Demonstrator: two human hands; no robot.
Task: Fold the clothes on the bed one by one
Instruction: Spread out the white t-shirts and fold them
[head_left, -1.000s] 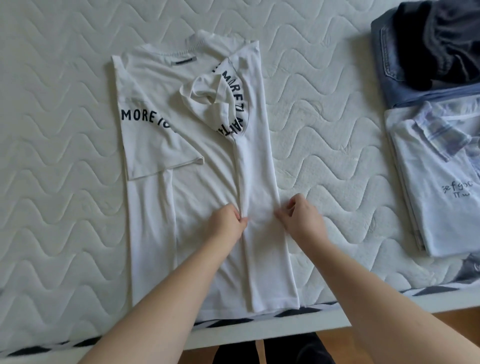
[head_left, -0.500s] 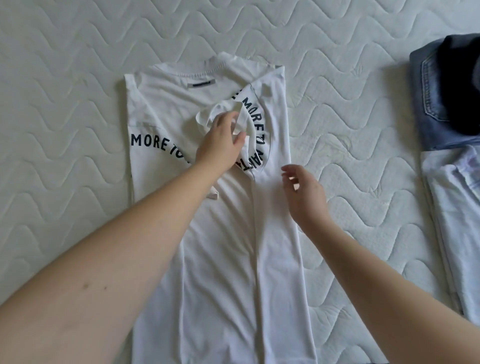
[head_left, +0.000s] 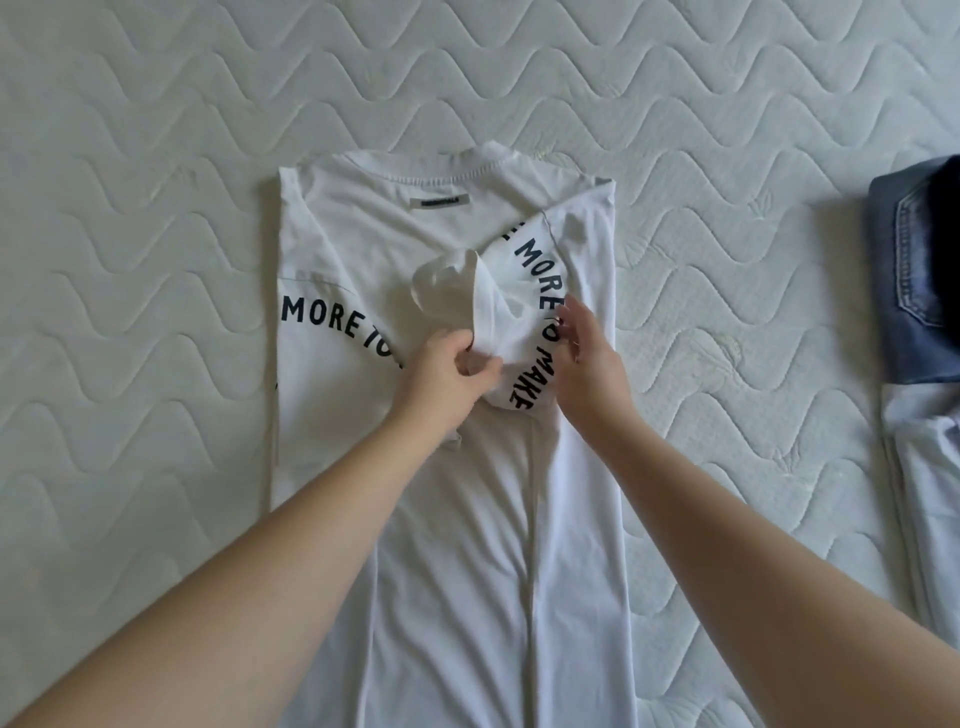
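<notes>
**White T-shirt half folded on bed, both hands at bunched right sleeve**

Head view. A white T-shirt (head_left: 457, 519) lies flat on the quilted mattress (head_left: 156, 130) of the bed, collar away from the person, back label (head_left: 439, 201) visible just below the neckline. Both long sides are folded in toward the middle, giving a narrow strip that runs down to the near edge of the picture. Black curved lettering reads "MORE TO" on the left folded panel and "MORE TO MAKE" on the right one.

The right sleeve (head_left: 467, 296) is bunched and stands up in a crumpled loop at the centre of the shirt, not lying flat.

Left hand (head_left: 447, 376): grip closed on the lower part of the bunched sleeve, cloth pinched between thumb and curled fingers.

Right hand (head_left: 589, 364): fingers extended and slightly spread, resting against the lettered edge of the right folded panel just beside the sleeve; grip wide, nothing held.

At the right edge of the picture, well apart from the shirt, folded blue jeans (head_left: 909, 270) lie on the mattress with a dark garment (head_left: 948, 228) on top. Just nearer the person, a pale folded garment (head_left: 924, 467) is partly cut off by the frame
</notes>
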